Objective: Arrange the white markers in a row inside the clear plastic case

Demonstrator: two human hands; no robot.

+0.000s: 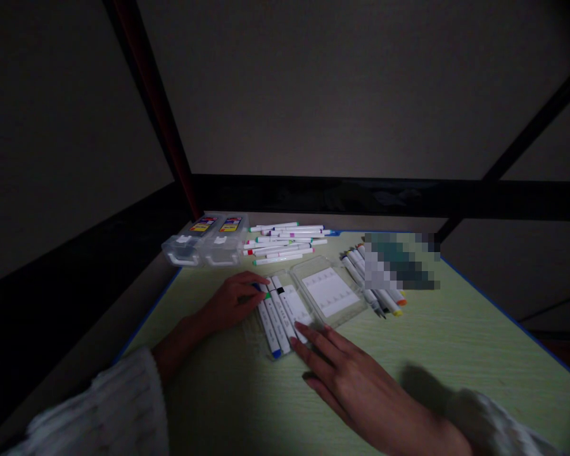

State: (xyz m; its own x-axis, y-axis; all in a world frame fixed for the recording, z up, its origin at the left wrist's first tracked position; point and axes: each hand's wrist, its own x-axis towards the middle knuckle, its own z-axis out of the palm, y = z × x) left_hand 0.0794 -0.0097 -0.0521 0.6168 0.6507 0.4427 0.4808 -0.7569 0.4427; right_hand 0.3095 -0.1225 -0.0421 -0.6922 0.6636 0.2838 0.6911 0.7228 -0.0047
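On the pale green wood-grain tabletop (465, 361), two translucent plastic boxes (225, 250) bear unreadable yellow-and-blue labels (203, 224). The left hand (232, 301), fingers curled, touches white printed markers (274, 324) in an open clear plastic case (346, 315), grip unclear; the right hand's (356, 373) loosely spread fingers touch them lower down.

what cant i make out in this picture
All in the head view:
Whatever lies behind the pixelated block, which also covers part of the right-hand loose markers.
Print on the cased markers: too small and dim.
Wording on the box labels: too small.
Some upper marker ends: behind the left hand.
Left sleeve: cut off by the bottom edge.
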